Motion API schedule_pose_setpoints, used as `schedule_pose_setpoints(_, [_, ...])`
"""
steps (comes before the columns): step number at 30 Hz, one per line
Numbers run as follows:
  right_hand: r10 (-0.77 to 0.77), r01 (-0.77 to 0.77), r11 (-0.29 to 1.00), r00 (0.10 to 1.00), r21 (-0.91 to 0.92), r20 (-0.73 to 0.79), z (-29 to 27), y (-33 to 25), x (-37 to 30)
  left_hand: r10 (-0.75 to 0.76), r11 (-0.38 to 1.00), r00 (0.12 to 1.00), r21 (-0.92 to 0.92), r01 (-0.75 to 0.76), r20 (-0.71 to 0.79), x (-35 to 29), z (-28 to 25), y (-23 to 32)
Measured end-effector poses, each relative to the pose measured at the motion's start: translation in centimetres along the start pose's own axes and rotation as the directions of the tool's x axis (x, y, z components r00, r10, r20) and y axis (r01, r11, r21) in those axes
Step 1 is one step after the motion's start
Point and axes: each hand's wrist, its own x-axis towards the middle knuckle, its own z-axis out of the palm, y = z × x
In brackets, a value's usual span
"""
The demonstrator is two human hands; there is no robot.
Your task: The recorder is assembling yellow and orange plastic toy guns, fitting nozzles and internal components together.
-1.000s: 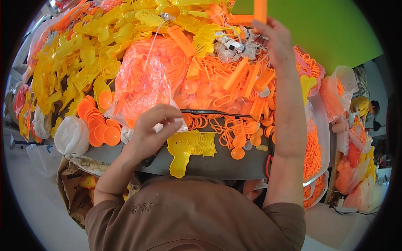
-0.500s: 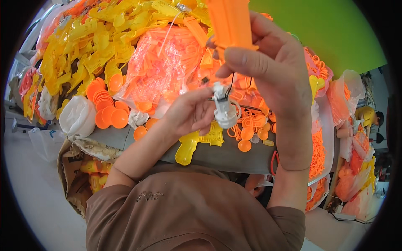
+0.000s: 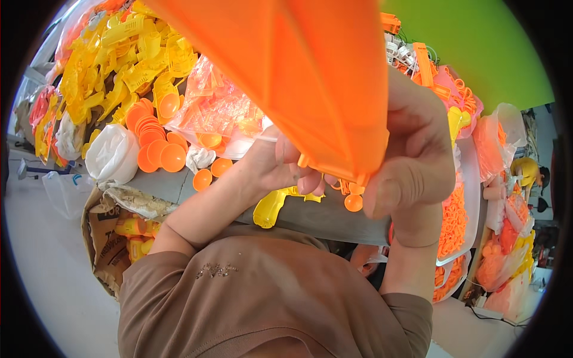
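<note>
Close in front of me, my right hand (image 3: 412, 161) grips a large orange plastic piece (image 3: 310, 77) with ribs and small pegs along its lower edge. The thumb presses near its lower right corner. My left hand (image 3: 274, 164) is behind the lower left of this piece, its fingers curled together. A thin white rod (image 3: 267, 138) shows at those fingers; whatever else they hold is hidden behind the orange plastic. Below the left hand, a yellow gun-shaped shell half (image 3: 268, 209) lies on the grey table (image 3: 334, 218).
Yellow shells (image 3: 101, 77) are heaped at the far left. Orange discs (image 3: 156, 155) lie beside a white bag (image 3: 112, 154). A clear bag of orange parts (image 3: 218, 107) sits behind my hands. Small orange parts fill a tub (image 3: 471, 197) at right; a carton (image 3: 98, 250) stands at left.
The orange piece has come much nearer and now fills the upper middle. The white plastic mechanism with black wires at my left fingers has gone out of sight behind it.
</note>
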Motion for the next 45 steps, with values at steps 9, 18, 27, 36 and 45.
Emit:
schedule_pose_setpoints(9, [0.045, -0.026, 0.989, 0.991, -0.148, 0.123, -4.5, 0.1, 1.2, 0.022, 0.965, 0.999, 0.261, -0.013, -0.031, 1.6, 0.9, 1.0])
schedule_pose_setpoints(18, [-0.111, -0.304, 0.591, 0.887, -0.747, -0.448, -14.5, 5.8, 3.6, 0.236, 0.934, 0.967, 0.296, -0.199, -0.093, 3.0, -3.4, 3.4])
schedule_pose_setpoints(27, [-0.078, -0.329, 0.677, 0.858, -0.659, -0.508, -9.5, 9.1, -3.5, 0.386, 0.841, 0.899, 0.48, -0.25, -0.206, 2.5, -2.5, 2.0])
schedule_pose_setpoints(36, [-0.35, -0.093, 0.762, 0.774, -0.641, -0.528, -5.5, 14.7, -4.2, 0.469, 0.74, 0.867, 0.611, -0.282, -0.168, 2.2, -1.3, -0.5])
schedule_pose_setpoints(45, [-0.185, -0.097, 0.919, 0.747, -0.381, -0.638, -5.6, 13.4, -5.5, 0.437, 0.727, 0.871, 0.658, -0.196, -0.224, 0.7, -1.5, 0.1])
